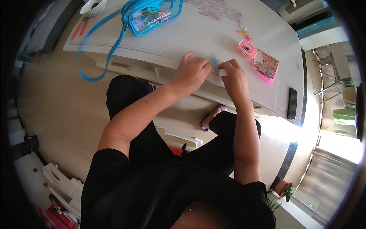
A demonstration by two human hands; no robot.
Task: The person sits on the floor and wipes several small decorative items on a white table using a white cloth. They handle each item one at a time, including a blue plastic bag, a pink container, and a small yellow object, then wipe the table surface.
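Note:
At the near edge of the white table (160, 45), my two hands are close together. My right hand (235, 78) is closed, with a small white block (223, 72) pinched between thumb and fingers; its exact kind is unclear. Just left of it, my left hand (193, 72) has its fingers curled together, and what they hold, if anything, is hidden. A small, light-blue, see-through triangular piece (214, 61) shows between the hands, next to the left fingertips. Whether a hand touches it cannot be made out.
Right of my hands are a pink basket (247, 49), a pink-edged box with a picture lid (267, 63) and a black phone (292, 103). A blue clear-fronted bag (154, 17) lies far left, its strap hanging over the edge. Beyond it stands a bowl (92, 7), with red-handled tools (79, 29) nearby.

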